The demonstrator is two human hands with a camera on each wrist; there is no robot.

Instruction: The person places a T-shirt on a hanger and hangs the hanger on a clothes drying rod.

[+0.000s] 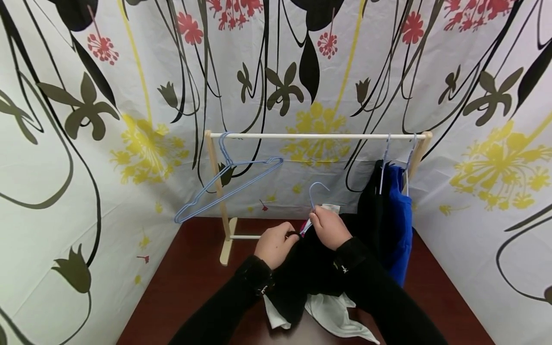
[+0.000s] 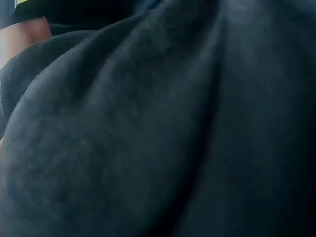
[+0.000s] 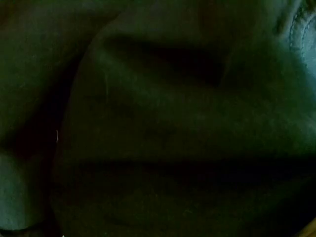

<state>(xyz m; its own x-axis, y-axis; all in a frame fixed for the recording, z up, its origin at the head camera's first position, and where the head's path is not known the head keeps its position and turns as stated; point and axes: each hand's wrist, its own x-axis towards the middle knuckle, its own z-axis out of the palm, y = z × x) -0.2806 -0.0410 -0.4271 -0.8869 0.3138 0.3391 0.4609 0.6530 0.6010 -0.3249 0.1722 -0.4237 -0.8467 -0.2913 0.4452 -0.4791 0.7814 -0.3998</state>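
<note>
In the head view my right hand [image 1: 331, 228] grips a light blue wire hanger [image 1: 310, 194] just below its hook, which points up. Its lower part is hidden in a black garment [image 1: 293, 278]. With thumb and fingers my left hand [image 1: 274, 245] pinches the edge of that garment's neck opening, beside the hanger's neck. White cloth [image 1: 338, 314] shows at the garment's lower end, and a white and pink patch lies by the opening. Dark folds of the garment [image 2: 123, 128] fill the left wrist view; dark cloth [image 3: 173, 118] with a stitched seam fills the right.
A small rack with a white rail [image 1: 319, 136] stands at the back of the dark red table [image 1: 164, 292]. Empty blue hangers [image 1: 228, 191] hang at its left end. A black garment [image 1: 370, 206] and a blue garment [image 1: 401, 225] hang at its right. Flower-patterned cloth [image 1: 241, 110] surrounds the table.
</note>
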